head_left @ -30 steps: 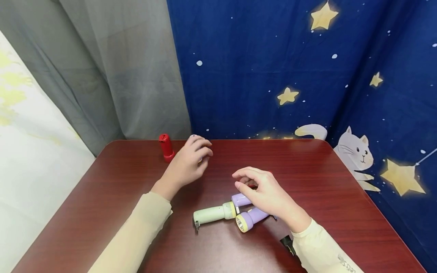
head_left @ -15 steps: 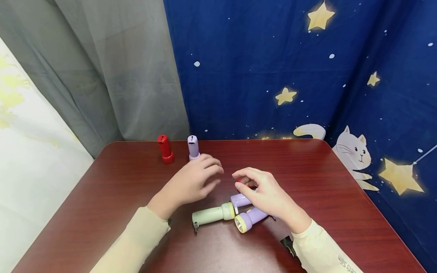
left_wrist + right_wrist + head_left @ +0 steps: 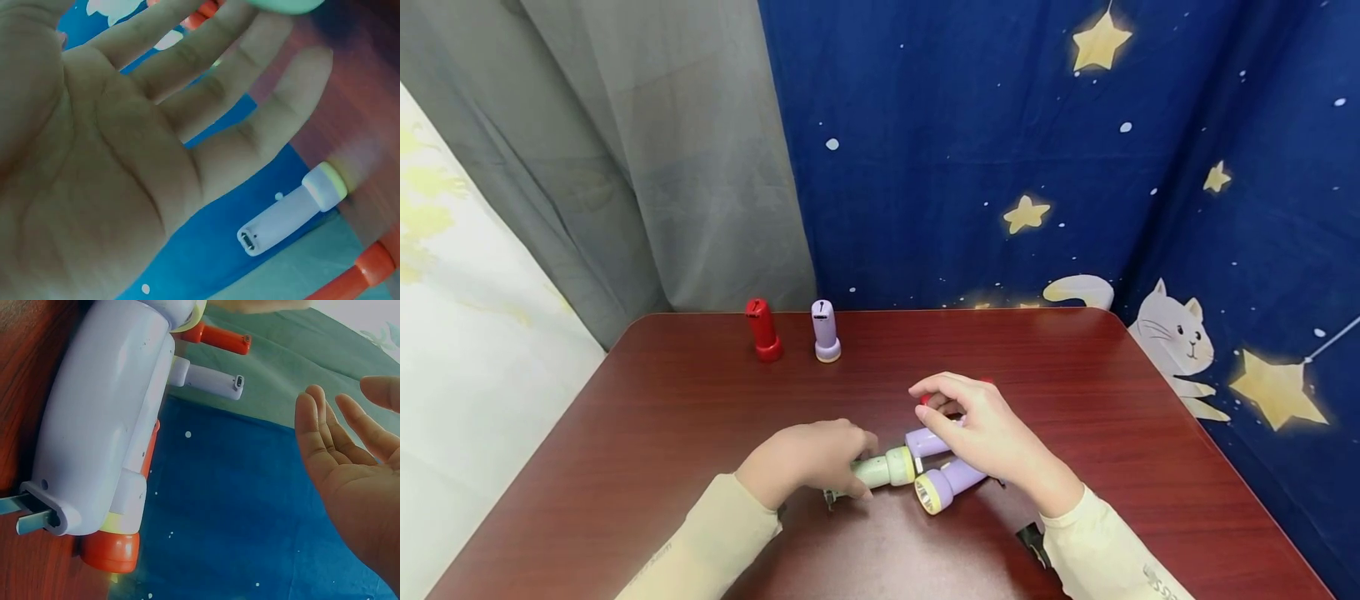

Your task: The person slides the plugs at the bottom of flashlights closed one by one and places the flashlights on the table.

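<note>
My left hand (image 3: 812,457) reaches over a pale green flashlight (image 3: 891,468) lying on the table, thumb on the near side and fingers on the far side. In the left wrist view its fingers are extended, with the flashlight's green edge (image 3: 290,5) at the fingertips. My right hand (image 3: 996,433) hovers with loosely bent fingers above two lying purple flashlights, one nearer (image 3: 957,477) and one farther (image 3: 927,442). It holds nothing. Behind them lies a red flashlight (image 3: 111,551), mostly hidden by the hand in the head view. Metal plug prongs (image 3: 31,522) stick out of the nearest purple one.
A red flashlight (image 3: 764,332) and a light purple flashlight (image 3: 826,332) stand upright, lens end down, near the back left of the brown table (image 3: 662,433). Beside the right sleeve is a small black object (image 3: 1034,540). Grey and blue curtains hang behind the table.
My left hand has let go of the light purple flashlight, leaving it standing beside the red one, and come back toward me to the green flashlight. My right hand has stayed in place.
</note>
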The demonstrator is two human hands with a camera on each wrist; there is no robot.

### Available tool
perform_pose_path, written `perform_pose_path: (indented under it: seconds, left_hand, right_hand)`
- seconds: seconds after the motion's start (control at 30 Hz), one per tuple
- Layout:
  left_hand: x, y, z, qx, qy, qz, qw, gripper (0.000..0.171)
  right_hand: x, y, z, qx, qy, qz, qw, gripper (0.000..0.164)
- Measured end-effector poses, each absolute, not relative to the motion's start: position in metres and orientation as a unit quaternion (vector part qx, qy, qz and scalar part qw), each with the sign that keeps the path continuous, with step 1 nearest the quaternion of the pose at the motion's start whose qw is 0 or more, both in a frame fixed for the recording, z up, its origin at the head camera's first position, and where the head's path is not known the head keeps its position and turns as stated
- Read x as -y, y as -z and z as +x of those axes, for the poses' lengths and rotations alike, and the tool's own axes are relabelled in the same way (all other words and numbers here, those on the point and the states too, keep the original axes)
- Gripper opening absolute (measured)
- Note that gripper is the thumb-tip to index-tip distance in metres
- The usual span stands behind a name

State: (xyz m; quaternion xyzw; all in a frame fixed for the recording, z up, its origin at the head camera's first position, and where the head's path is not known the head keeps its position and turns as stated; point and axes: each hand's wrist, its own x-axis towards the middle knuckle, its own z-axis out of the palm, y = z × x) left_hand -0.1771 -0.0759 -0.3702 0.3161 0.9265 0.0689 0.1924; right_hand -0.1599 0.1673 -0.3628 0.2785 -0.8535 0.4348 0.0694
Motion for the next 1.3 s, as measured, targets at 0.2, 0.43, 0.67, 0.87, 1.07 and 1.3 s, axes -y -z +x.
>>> perform_pose_path:
  seconds: [0.2, 0.43, 0.67, 0.87, 1.07, 1.3]
  left_hand:
    - [0.076, 0.381, -0.174, -0.934, -0.055, 0.305, 0.179, 0.038]
    - [0.078, 0.381, -0.173, -0.933, -0.049, 0.305, 0.185, 0.027]
    - [0.086, 0.368, -0.173, -0.926, -0.082, 0.326, 0.169, 0.023]
    - [0.095, 0.355, -0.182, -0.918, -0.135, 0.361, 0.094, 0.027]
    - [0.101, 0.345, -0.185, -0.896, -0.245, 0.371, 0.015, 0.036]
    - [0.098, 0.336, -0.182, -0.861, -0.402, 0.311, 0.018, 0.04]
  right_hand:
    - [-0.165, 0.365, -0.16, 0.855, -0.429, 0.282, 0.073, 0.019]
    - [-0.165, 0.366, -0.16, 0.858, -0.428, 0.277, 0.066, 0.018]
    - [-0.164, 0.365, -0.16, 0.855, -0.426, 0.287, 0.075, 0.018]
    - [-0.163, 0.361, -0.156, 0.851, -0.429, 0.293, 0.082, 0.02]
    - [-0.16, 0.356, -0.151, 0.831, -0.431, 0.324, 0.139, 0.026]
    - [-0.157, 0.353, -0.15, 0.841, -0.312, 0.34, 0.28, 0.036]
